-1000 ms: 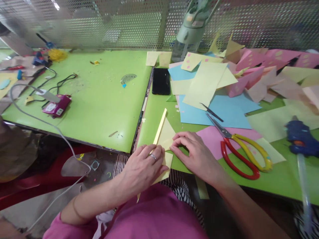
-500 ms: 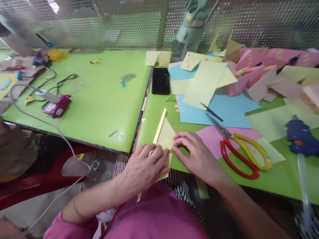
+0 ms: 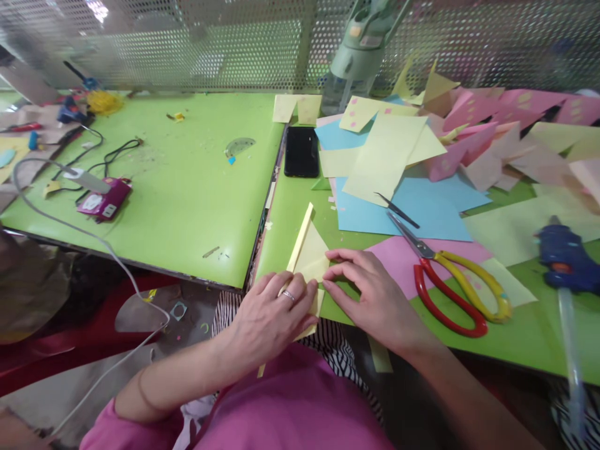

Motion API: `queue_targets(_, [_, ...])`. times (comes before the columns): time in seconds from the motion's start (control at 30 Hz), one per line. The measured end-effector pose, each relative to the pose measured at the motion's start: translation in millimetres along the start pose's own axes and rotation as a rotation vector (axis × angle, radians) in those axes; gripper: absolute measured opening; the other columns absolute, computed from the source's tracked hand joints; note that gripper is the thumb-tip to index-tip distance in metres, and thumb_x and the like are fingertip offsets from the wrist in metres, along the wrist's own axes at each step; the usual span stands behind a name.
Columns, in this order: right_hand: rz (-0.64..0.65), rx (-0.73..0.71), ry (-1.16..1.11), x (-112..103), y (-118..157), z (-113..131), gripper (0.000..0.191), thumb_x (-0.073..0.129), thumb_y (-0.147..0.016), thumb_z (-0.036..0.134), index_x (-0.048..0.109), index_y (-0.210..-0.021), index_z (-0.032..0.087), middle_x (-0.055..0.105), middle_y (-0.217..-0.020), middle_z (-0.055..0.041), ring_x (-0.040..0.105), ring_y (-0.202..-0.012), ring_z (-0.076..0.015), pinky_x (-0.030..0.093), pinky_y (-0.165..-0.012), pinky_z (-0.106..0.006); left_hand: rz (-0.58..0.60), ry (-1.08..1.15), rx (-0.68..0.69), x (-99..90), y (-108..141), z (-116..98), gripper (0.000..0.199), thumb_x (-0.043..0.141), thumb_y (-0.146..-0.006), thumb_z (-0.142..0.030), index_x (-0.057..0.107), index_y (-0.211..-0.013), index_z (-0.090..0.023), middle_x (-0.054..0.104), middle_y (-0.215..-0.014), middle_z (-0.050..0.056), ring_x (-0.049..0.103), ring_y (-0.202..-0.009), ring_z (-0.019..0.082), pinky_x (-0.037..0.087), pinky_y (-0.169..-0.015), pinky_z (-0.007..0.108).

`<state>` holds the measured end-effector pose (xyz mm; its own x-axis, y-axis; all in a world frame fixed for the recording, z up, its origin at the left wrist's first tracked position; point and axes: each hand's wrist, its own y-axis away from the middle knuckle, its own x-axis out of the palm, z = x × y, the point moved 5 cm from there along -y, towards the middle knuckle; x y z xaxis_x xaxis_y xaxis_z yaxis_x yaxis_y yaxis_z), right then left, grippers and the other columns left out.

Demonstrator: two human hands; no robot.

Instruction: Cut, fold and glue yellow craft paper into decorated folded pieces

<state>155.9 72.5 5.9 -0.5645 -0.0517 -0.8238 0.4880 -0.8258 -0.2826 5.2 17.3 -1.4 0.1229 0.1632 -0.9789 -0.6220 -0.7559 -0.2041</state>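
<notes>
A folded piece of pale yellow paper [image 3: 312, 250] lies at the near edge of the green table, with a narrow folded strip along its left side. My left hand [image 3: 276, 306], a ring on one finger, presses over its lower part, fingers close together and partly hiding it. At the paper's right edge, my right hand [image 3: 365, 287] has its thumb and fingertips closed on the sheet. Scissors [image 3: 424, 250] with red and yellow handles lie right of my right hand, and black tweezers [image 3: 397, 210] rest just beyond them.
Blue paper [image 3: 403, 212] and a heap of yellow and pink paper pieces [image 3: 478, 144] cover the right side. A phone [image 3: 301, 152] and a bottle [image 3: 351, 69] stand behind. At far right is a blue glue gun [image 3: 567, 256]. A cabled purple box [image 3: 105, 200] sits left.
My right fingertips have shifted slightly at the paper's right edge, where a flap now shows folded a little. My left hand stays almost in place on the paper.
</notes>
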Motion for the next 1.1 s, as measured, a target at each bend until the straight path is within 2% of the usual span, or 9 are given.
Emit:
queue_targets(0.23, [0.06, 0.016, 0.136, 6.3, -7.5, 2.9, 0.017, 0.053, -0.092, 0.027, 0.057, -0.077, 0.022, 0.066, -0.121, -0.0132, 0.059, -0.111, -0.0312, 0.049, -0.092, -0.052, 0.009, 0.002, -0.012, 0.4, 1.4, -0.4, 0.043, 0.038, -0.104, -0.038, 0.049, -0.137, -0.013, 0.062, -0.125, 0.011, 0.055, -0.113, 0.024, 0.046, -0.091, 0.037])
queue_targets(0.43, [0.054, 0.054, 0.222, 3.7, 1.9, -2.9, 0.018, 0.053, -0.092, 0.029, 0.057, -0.075, 0.023, 0.063, -0.129, -0.0133, 0.054, -0.118, -0.0358, 0.047, -0.09, -0.057, 0.006, 0.002, -0.031, 2.3, 1.9, -0.3, 0.041, 0.039, -0.104, -0.038, 0.05, -0.136, -0.015, 0.062, -0.124, 0.011, 0.055, -0.114, 0.023, 0.046, -0.09, 0.036])
queue_targets(0.57, [-0.022, 0.015, 0.192, -2.6, 7.7, -0.1, 0.013, 0.052, -0.094, 0.029, 0.064, -0.09, 0.024, 0.063, -0.125, -0.011, 0.054, -0.113, -0.0317, 0.047, -0.091, -0.054, -0.009, -0.004, -0.03, 2.8, 1.7, -0.4, 0.042, 0.04, -0.104, -0.039, 0.05, -0.136, -0.013, 0.062, -0.123, 0.011, 0.055, -0.113, 0.023, 0.046, -0.09, 0.036])
queue_targets(0.7, [-0.027, -0.146, 0.225, -3.0, 13.4, 12.5, 0.026, 0.051, -0.093, 0.017, 0.07, -0.108, 0.024, 0.062, -0.127, -0.0118, 0.052, -0.113, -0.0302, 0.046, -0.092, -0.05, -0.018, -0.016, -0.026, 1.2, 1.5, -1.0, 0.042, 0.038, -0.104, -0.038, 0.05, -0.136, -0.013, 0.063, -0.123, 0.01, 0.055, -0.112, 0.023, 0.045, -0.089, 0.036])
queue_targets(0.8, [-0.03, -0.192, 0.293, -0.3, 17.9, 16.1, 0.031, 0.051, -0.09, 0.013, 0.072, -0.111, 0.025, 0.063, -0.127, -0.0125, 0.051, -0.116, -0.0311, 0.045, -0.091, -0.05, -0.018, -0.01, -0.027, -0.7, 1.4, -1.0, 0.043, 0.038, -0.105, -0.039, 0.051, -0.136, -0.013, 0.064, -0.122, 0.008, 0.055, -0.112, 0.023, 0.043, -0.09, 0.036])
queue_targets(0.97, [-0.055, -0.18, 0.328, 2.9, 23.5, 13.9, 0.034, 0.051, -0.089, 0.012, 0.071, -0.114, 0.023, 0.065, -0.126, -0.0134, 0.053, -0.117, -0.0316, 0.046, -0.089, -0.05, -0.034, 0.036, -0.043, -3.8, 0.7, 0.3, 0.043, 0.037, -0.105, -0.038, 0.051, -0.135, -0.012, 0.064, -0.122, 0.007, 0.055, -0.112, 0.022, 0.043, -0.091, 0.035])
queue_targets(1.1, [-0.121, -0.167, 0.345, -0.7, 29.0, 12.2, 0.031, 0.053, -0.088, 0.013, 0.07, -0.113, 0.019, 0.066, -0.123, -0.0141, 0.057, -0.114, -0.0315, 0.045, -0.09, -0.049, -0.048, 0.065, -0.045, -4.6, -0.6, 1.0, 0.046, 0.035, -0.105, -0.043, 0.052, -0.133, -0.011, 0.065, -0.12, 0.007, 0.056, -0.11, 0.022, 0.044, -0.091, 0.036])
